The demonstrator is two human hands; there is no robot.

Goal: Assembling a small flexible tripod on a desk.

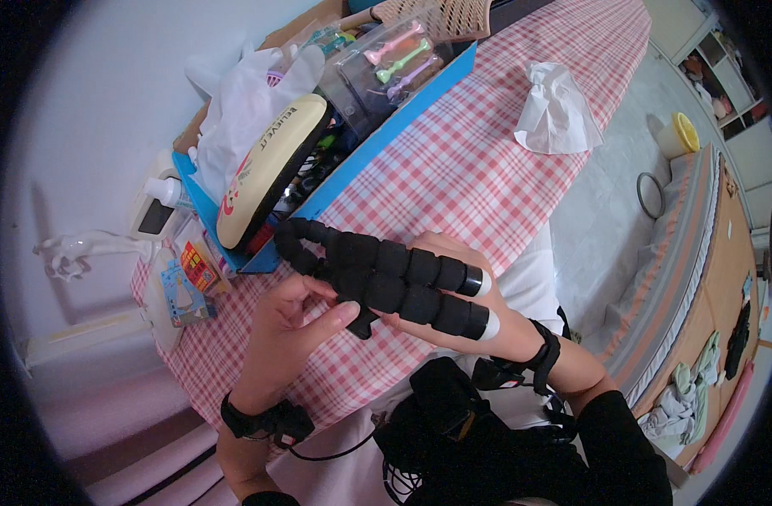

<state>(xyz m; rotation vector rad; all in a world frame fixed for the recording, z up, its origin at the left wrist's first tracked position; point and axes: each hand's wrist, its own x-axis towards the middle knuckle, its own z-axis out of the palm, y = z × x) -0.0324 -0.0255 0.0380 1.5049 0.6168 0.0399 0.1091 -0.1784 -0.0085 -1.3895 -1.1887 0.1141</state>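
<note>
Over the checked tablecloth I hold a black flexible mini tripod [382, 274] with chunky foam-segmented legs. Two legs lie side by side toward the right and end in white tips; another curls back on the left. My left hand [297, 325] is closed at the tripod's left end, its thumb against a short black part under the body. From behind and below, my right hand [508, 325] supports the two straight legs, and most of its fingers are hidden by them.
A blue-edged box [403, 114] full of odds and ends stands behind, a cream-and-black oblong case [272, 169] on top. Crumpled white paper [559, 110] lies on the tablecloth [453, 160]. Small packets [188, 287] sit at the left, beside a white figurine [91, 249]. A bed [672, 270] is at right.
</note>
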